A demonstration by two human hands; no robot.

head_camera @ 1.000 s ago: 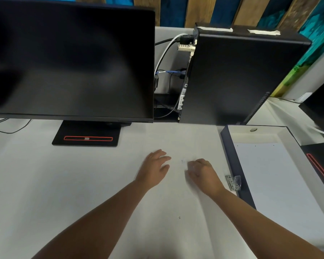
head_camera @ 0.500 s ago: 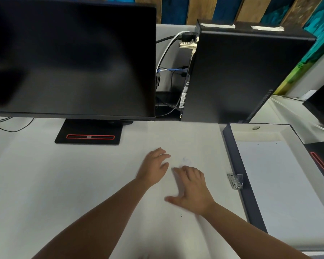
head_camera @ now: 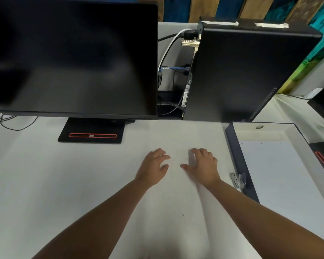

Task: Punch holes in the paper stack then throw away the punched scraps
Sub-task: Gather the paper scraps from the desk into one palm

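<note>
Two bare hands are resting palm-down on the white desk point(head_camera: 45, 174), side by side and a little apart, with nothing held in either. On the left hand point(head_camera: 153, 166) the fingers are lying loosely together and slightly curled, the thumb standing off toward the other hand. On the right hand point(head_camera: 204, 166) the fingers are lying flat and close together, pointing away from the person, while the thumb is stretching out to the left. Between and just beyond the hands a few faint specks are showing on the desk; whether they are punched scraps cannot be told. One small round scrap point(head_camera: 183, 214) is lying alone nearer the person, between the forearms.

To the right, an open dark blue binder point(head_camera: 238, 159) is lying flat with the paper stack point(head_camera: 281, 184) inside it; tiny holes are showing along the stack's far edge. Its metal clip point(head_camera: 238, 180) is sitting at the inner spine, near the right wrist.

At the back, a dark monitor point(head_camera: 73, 58) is standing on a black base point(head_camera: 92, 132) bearing a red-outlined strip whose writing is too small to read. Beside it a black computer tower point(head_camera: 247, 71) is standing, with two strips of white tape point(head_camera: 221, 23) on top and cables point(head_camera: 168, 51) running into its rear. No brand name is legible anywhere.
</note>
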